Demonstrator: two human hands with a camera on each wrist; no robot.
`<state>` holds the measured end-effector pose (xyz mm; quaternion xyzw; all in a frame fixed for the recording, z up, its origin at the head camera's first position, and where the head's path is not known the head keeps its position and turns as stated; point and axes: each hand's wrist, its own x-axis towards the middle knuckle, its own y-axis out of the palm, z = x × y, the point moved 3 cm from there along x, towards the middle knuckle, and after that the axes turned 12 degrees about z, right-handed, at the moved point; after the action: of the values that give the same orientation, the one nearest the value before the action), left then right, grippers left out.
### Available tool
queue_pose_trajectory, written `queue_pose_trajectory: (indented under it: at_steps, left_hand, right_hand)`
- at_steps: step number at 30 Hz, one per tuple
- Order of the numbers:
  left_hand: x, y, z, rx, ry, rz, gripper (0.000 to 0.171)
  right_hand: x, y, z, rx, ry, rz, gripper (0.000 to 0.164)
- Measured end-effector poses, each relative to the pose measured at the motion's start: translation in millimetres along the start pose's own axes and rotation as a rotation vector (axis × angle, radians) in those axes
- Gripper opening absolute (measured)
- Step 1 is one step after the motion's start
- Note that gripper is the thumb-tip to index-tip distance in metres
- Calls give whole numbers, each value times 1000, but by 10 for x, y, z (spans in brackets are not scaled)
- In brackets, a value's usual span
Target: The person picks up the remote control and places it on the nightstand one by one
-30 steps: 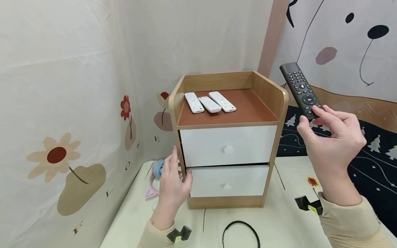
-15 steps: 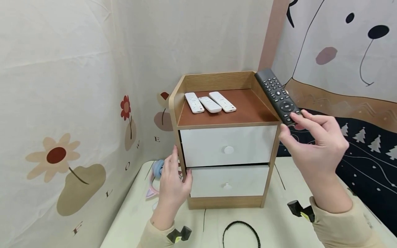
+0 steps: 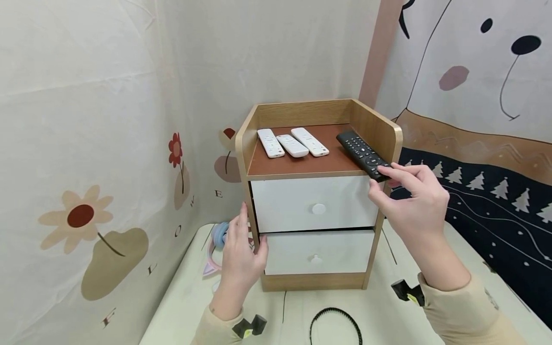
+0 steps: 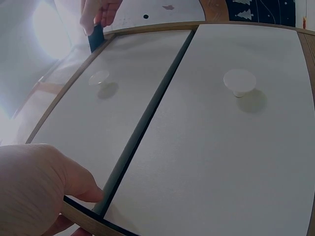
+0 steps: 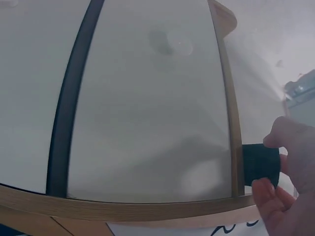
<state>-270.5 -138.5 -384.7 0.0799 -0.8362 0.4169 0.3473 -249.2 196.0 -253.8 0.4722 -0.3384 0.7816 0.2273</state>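
Note:
My right hand (image 3: pixel 411 201) pinches the near end of a black remote control (image 3: pixel 362 153) between thumb and fingers. In the head view the remote slants over the right part of the brown top shelf (image 3: pixel 297 165) of a small wooden cabinet; whether its far end touches the shelf I cannot tell. Three white remotes (image 3: pixel 294 145) lie side by side on that shelf, toward the left. My left hand (image 3: pixel 241 254) rests against the cabinet's left side, thumb at the front edge near the gap between the drawers. The right wrist view shows only the remote's dark end (image 5: pixel 261 164).
Two white drawers with round knobs, the upper drawer (image 3: pixel 284 201) and the lower drawer (image 3: pixel 293 251), form the cabinet front. A black headband (image 3: pixel 335 310) lies on the table before it. A blue-and-pink headband (image 3: pixel 211 254) lies left of the cabinet, partly behind my left hand.
My right hand has carried the black remote leftward and down, from the air right of the cabinet to the shelf's right side. The left hand and white remotes stay put.

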Motion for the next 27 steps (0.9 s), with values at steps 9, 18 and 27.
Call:
queue_pose_trajectory:
  at_steps: [9,18,27]
  left_hand:
    - [6,4,7,-6,-3,-11,95]
    - [-8,21,11,-9,2,-15,95]
    - [6,23,6,-13,22,-29,96]
  right_hand:
    - [27,58,61,-82,46,125,31]
    - [117,173,118,-165,22,194,29]
    - [206,284,205,-260,50,296,33]
